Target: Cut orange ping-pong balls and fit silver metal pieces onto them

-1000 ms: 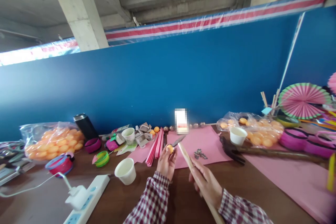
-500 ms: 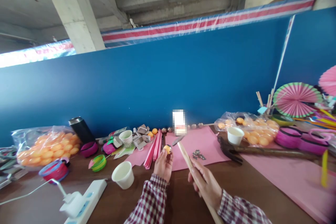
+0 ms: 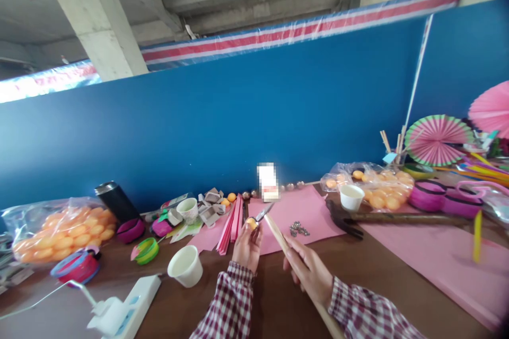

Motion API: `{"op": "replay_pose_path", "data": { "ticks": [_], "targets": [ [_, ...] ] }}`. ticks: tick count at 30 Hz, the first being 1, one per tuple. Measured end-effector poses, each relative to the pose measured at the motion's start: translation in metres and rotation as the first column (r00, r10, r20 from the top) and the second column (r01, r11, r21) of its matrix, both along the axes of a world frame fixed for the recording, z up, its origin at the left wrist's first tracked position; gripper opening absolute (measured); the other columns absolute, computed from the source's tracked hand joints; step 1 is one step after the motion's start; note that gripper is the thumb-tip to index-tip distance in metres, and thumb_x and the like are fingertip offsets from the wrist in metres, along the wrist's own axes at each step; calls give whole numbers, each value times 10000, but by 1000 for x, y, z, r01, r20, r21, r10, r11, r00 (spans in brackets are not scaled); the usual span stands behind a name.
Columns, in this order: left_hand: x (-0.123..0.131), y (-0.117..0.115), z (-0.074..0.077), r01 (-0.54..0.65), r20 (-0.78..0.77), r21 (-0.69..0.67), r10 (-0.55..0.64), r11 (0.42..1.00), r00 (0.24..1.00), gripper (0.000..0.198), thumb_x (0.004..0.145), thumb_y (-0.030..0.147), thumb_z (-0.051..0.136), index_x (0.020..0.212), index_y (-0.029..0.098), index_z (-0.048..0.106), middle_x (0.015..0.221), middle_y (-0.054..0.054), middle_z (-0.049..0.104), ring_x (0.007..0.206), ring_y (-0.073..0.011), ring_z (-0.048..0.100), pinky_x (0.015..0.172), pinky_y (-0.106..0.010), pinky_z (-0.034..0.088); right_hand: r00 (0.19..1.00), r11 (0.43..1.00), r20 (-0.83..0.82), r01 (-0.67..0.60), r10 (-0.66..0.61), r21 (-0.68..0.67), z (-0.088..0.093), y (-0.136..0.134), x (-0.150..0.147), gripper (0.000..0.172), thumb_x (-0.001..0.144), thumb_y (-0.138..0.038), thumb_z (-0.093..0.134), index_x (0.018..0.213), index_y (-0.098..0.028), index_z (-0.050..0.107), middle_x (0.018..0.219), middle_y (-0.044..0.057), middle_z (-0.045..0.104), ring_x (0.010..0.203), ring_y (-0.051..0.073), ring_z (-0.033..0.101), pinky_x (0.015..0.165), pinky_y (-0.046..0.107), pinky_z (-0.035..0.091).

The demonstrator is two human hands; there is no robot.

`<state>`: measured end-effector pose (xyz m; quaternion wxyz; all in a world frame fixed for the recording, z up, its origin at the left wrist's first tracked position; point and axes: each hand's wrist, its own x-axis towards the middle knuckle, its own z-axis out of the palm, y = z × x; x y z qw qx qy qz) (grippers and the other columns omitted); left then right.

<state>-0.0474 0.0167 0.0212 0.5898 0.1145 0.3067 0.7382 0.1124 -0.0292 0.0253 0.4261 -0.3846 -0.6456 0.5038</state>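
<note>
So, left hand point(image 3: 247, 249) holds ball point(image 3: 251, 223); right hand point(image 3: 310, 271) — handle point(image 3: 275, 231).

No legible txt, nos. or brands; pixelated white patch point(image 3: 268, 177) unreadable.

Table-tennis ball point(image 3: 251, 223): orange. Wooden-handled tool point(image 3: 277, 231): pale tan shaft, grey head. Shirt sleeves point(image 3: 228, 302): maroon-and-white check. Paper sheet point(image 3: 310, 204): pink. Claw hammer point(image 3: 382, 217): black head, brown handle. Folding fan point(image 3: 429, 143): pink, green rim. Power strip point(image 3: 143, 296): white, blue sockets. Partition point(image 3: 254, 116): plain blue. Plastic banner point(image 3: 294, 34): red, white, blue stripes.
</note>
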Motion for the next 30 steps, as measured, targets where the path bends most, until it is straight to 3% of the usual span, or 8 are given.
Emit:
{"op": "replay_pose_path", "data": {
  "ticks": [3, 7, 13, 17, 22, 30],
  "targets": [
    [0, 1, -2, 0, -13, -17, 0, 1000, 1000, 116, 772, 99, 482, 841, 99, 576, 778, -95, 634, 706, -145, 625, 655, -254, 524, 999, 999, -12, 33, -33, 6, 1, 0, 1, 464, 836, -429, 307, 1251, -224, 316, 644, -32, 506, 379, 30, 398, 284, 111, 333],
    [-2, 4, -6, -33, -45, -39, 31, 999, 999, 114, 767, 77, 482, 811, 109, 582, 725, -68, 627, 652, -115, 615, 628, -227, 520, 999, 999, 50, -16, 14, 40, 4, 0, 3, 445, 842, -419, 296, 1237, -222, 351, 629, -30, 514, 380, 31, 409, 297, 111, 342],
    [-4, 6, -9, -29, -71, -30, 26, 999, 997, 106, 761, 87, 494, 804, 103, 589, 778, -84, 644, 711, -134, 629, 683, -247, 518, 999, 998, 7, 45, -46, 39, 5, 1, 4, 465, 843, -428, 280, 1258, -219, 302, 645, -33, 511, 377, 27, 397, 288, 107, 328],
    [-2, 4, -7, -22, -55, -43, 20, 999, 998, 117, 755, 65, 488, 808, 102, 585, 755, -79, 646, 710, -137, 632, 666, -237, 522, 999, 1000, 44, -7, 6, 27, 6, 0, 4, 450, 839, -430, 290, 1236, -224, 342, 633, -34, 516, 371, 25, 397, 287, 104, 327],
    [-1, 2, -4, -19, -48, -22, 18, 1000, 999, 109, 762, 72, 480, 801, 93, 580, 806, -100, 648, 758, -151, 631, 693, -245, 522, 998, 998, -10, 63, -63, 26, 5, 1, 3, 468, 837, -427, 291, 1261, -227, 299, 644, -33, 511, 374, 29, 393, 280, 111, 325],
    [1, 1, -4, 29, -11, 43, -28, 999, 1000, 134, 760, 70, 471, 839, 102, 575, 823, -92, 643, 820, -164, 619, 760, -288, 506, 999, 998, 32, 42, -43, 55, 3, -2, 2, 456, 835, -425, 297, 1239, -218, 347, 637, -30, 515, 390, 34, 410, 312, 122, 349]
  ]
}}
